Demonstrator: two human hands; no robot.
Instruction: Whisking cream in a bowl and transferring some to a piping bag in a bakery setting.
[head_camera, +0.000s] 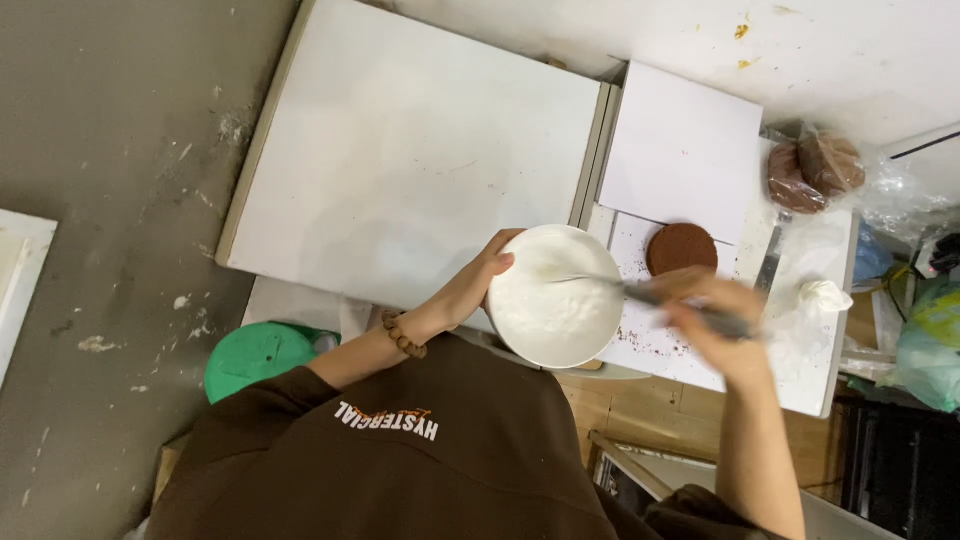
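1. Head view, looking straight down: one white bowl (556, 297) sits between the two hands, over the near edge of the table (400, 150), close to the person's chest.
2. Left hand (478, 283): fingers wrapped round the bowl's left rim, thumb over the top edge. This grip steadies the bowl against the stirring force from the other side.
3. Right hand (722, 322): fingers curled closed round the handle of one metal tool (640, 291). The hand is blurred by motion, so the exact finger positions cannot be told.
4. The tool's working end lies in the white cream (545, 310) that fills the bowl; whether it is a spatula or a spoon cannot be told.
5. One round brown cake layer (681, 248) lies flat on a white board (660, 340) just right of the bowl, within the right hand's reach. Dark crumbs are scattered on the board around it.
6. One clear bag (815, 170) holding what appear to be two more brown layers lies at the table's far right, well apart from the bowl.
7. One blank white sheet (685, 140) lies behind the cake layer.
8. One green round object (262, 355) stands on the floor (110, 200), below the left forearm.
9. One beaded bracelet (403, 335) is on the left wrist.
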